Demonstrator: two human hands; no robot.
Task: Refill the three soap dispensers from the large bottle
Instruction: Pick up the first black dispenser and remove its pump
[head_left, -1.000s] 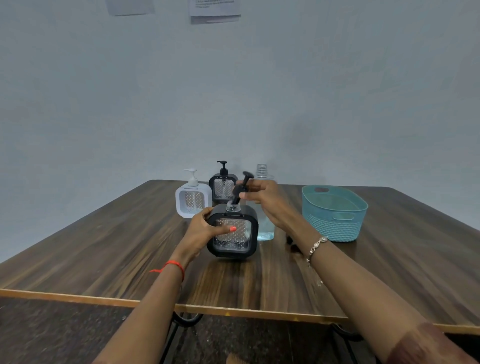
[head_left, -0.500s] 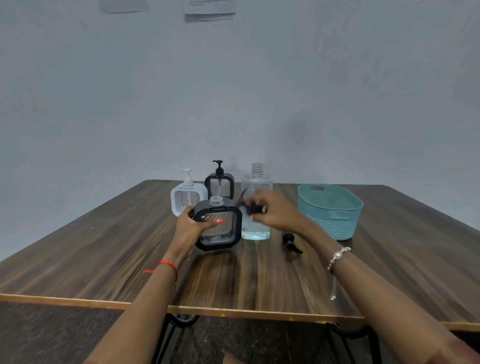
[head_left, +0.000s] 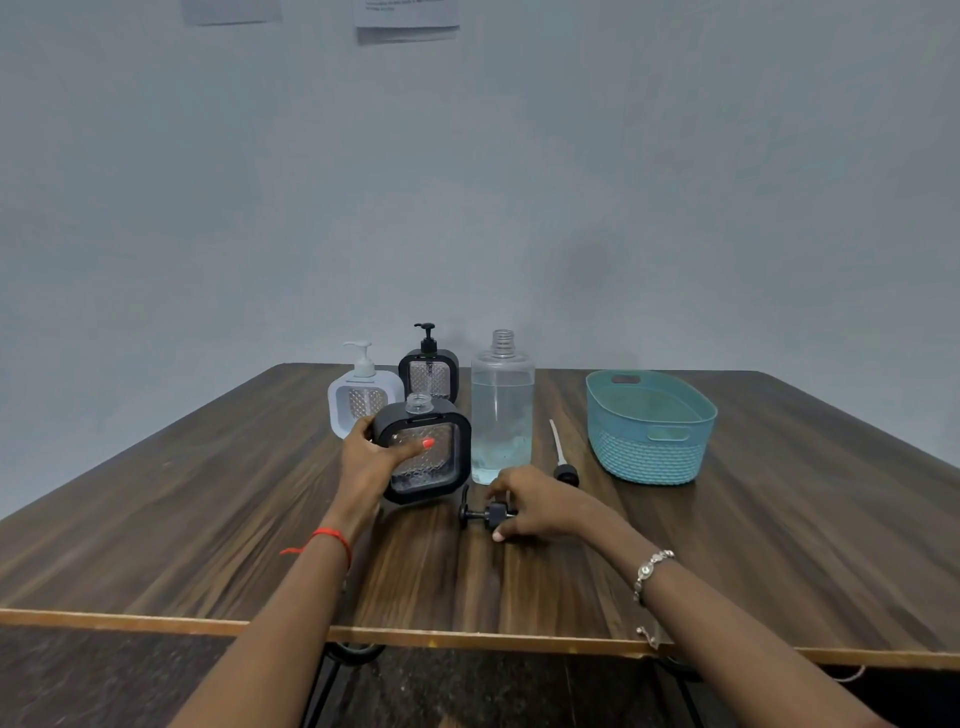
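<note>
Counter (head_left: 208, 519) of dark wood carries the large bottle (head_left: 502, 410), upright, uncapped and mostly full of clear liquid. Just left of the bottle is a black dispenser (head_left: 423, 452) with its neck open. The left hand (head_left: 371, 457) has its grip wrapped round that dispenser's left side, thumb across the front. In front of the bottle, the right hand (head_left: 540, 506) has a narrow grip pinching a black pump head (head_left: 485, 513) that lies on the counter. A second pump (head_left: 563, 465) with its tube lies just right of the bottle, and a teal basket (head_left: 649, 431) sits farther right. Behind and left of the bottle stand a white dispenser (head_left: 363, 397) and another black dispenser (head_left: 428, 371), pumps on.
</note>
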